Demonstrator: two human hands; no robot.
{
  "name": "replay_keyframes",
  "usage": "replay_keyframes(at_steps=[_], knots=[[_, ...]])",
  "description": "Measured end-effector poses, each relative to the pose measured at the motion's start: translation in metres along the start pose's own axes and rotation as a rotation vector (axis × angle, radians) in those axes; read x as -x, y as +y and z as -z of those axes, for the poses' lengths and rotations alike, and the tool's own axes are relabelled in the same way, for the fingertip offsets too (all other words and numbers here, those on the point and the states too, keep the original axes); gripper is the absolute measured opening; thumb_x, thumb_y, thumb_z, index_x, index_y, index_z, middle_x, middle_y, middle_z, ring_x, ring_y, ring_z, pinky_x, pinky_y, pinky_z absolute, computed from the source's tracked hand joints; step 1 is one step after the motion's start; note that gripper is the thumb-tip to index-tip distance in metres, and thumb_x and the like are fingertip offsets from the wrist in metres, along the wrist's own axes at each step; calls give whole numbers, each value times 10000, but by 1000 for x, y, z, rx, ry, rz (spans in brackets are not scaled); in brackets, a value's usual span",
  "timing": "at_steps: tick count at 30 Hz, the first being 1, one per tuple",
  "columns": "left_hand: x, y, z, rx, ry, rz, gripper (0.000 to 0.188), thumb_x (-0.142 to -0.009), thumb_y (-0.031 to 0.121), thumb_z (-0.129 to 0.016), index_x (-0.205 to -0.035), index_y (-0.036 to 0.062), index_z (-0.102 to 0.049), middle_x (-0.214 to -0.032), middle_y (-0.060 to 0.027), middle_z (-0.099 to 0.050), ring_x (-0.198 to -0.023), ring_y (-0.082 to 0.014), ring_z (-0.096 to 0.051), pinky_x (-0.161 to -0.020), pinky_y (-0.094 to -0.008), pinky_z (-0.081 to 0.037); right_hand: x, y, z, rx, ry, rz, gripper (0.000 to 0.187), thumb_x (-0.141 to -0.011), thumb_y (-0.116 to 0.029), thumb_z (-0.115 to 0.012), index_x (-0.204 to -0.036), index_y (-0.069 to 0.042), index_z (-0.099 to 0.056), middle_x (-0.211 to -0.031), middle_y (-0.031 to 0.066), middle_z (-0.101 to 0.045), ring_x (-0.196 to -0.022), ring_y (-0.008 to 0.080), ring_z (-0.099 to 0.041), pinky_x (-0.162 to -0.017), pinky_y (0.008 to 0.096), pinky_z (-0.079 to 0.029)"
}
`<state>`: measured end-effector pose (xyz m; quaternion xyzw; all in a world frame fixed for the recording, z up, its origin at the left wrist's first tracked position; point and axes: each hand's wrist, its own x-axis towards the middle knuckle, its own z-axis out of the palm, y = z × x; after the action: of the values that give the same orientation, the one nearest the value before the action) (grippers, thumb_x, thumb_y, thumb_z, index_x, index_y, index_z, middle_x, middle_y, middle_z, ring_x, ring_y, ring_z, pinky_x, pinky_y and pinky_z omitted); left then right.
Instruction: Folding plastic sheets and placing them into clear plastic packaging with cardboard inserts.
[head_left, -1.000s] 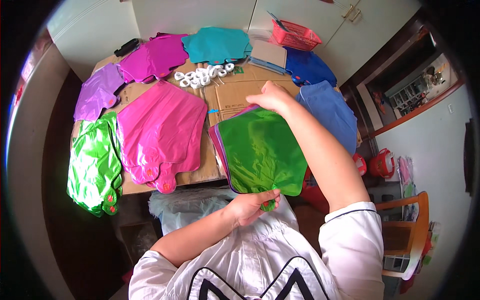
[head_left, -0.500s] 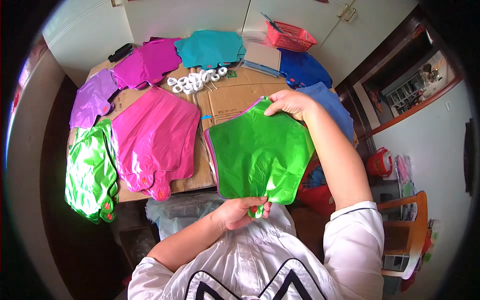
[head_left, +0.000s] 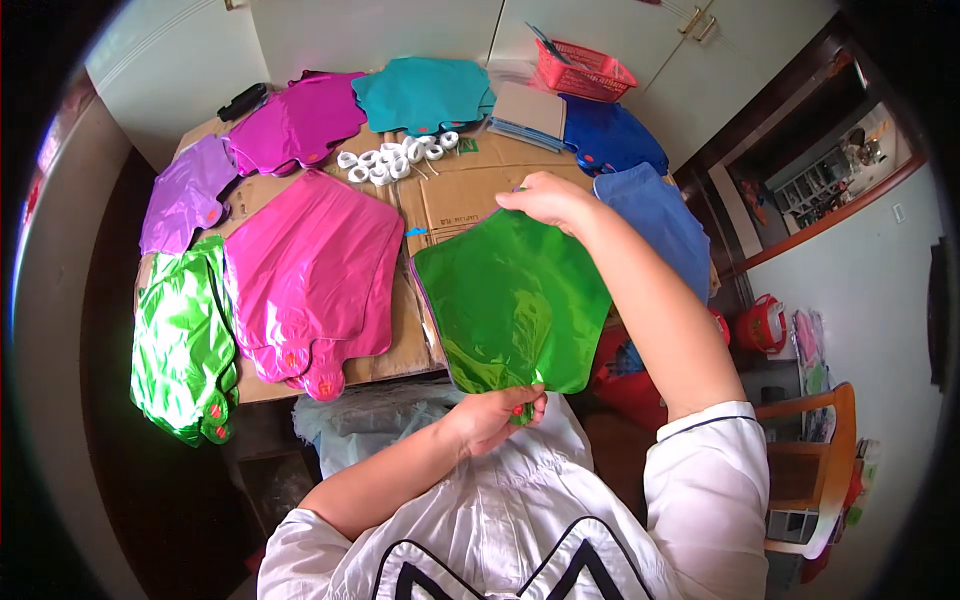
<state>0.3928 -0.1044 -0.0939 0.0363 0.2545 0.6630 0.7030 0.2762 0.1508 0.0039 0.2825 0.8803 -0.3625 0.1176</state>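
A flat green foil balloon, star-shaped, is stretched between my hands over the table's front edge. My left hand is closed on its short tail at the bottom, fingers wrapped round it. At its top point my right hand pinches the foil, the fingertips partly hidden. A thin purple edge shows along the balloon's left side, so another sheet seems to lie beneath. Just left of it rests a pile of pink foil balloons, their round tails hanging over the edge.
Along the table lie bright green, lilac, magenta, teal, dark blue and light blue foil balloons. White ribbon rolls, a cardboard stack and a red basket sit behind. A wooden chair stands right.
My right hand has shifted left and slightly up with the balloon's top. The foil has tilted and looks darker green. My left hand keeps the tail, moving up slightly.
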Motion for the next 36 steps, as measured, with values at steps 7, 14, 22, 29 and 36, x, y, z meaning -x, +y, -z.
replay_keyframes(at_steps=[7,14,22,29,36], knots=[[-1,1,-15,-45,81,9,190,-979,178,-530,-1040,17,-611,-936,-43,-633,-879,-142,-593,-816,-280,-461,17,-41,-21,368,245,-124,433,-804,-293,-616,-1088,30,-659,-1214,204,-615,-1136,335,-594,-959,394,-477],[1,6,-18,-23,82,47,165,-982,167,-511,-987,22,-590,-921,-51,-615,-881,-161,-590,-839,-297,-465,-15,-11,-22,134,288,30,494,-827,-374,-640,-1064,60,-652,-1159,248,-629,-1080,350,-617,-946,401,-472],[0,8,-4,-32,-10,-13,159,-979,169,-509,-969,31,-588,-884,-49,-606,-852,-161,-564,-817,-299,-451,5,-4,18,-287,-201,-9,260,-794,-4,-640,-1051,17,-607,-859,104,-654,-703,170,-644,-594,322,-540],[17,23,1,186,-104,46,245,-922,181,-603,-1089,2,-602,-1009,-86,-649,-943,-176,-621,-814,-306,-494,0,3,7,-200,-74,53,245,-783,81,-562,-1013,9,-603,-824,93,-640,-693,159,-629,-581,310,-515],[4,24,-15,114,210,24,125,-969,146,-538,-1026,37,-555,-905,-72,-615,-780,-149,-574,-725,-283,-498,-3,-8,10,-150,-49,98,254,-778,75,-581,-1018,2,-618,-802,78,-635,-703,145,-607,-593,295,-492]])
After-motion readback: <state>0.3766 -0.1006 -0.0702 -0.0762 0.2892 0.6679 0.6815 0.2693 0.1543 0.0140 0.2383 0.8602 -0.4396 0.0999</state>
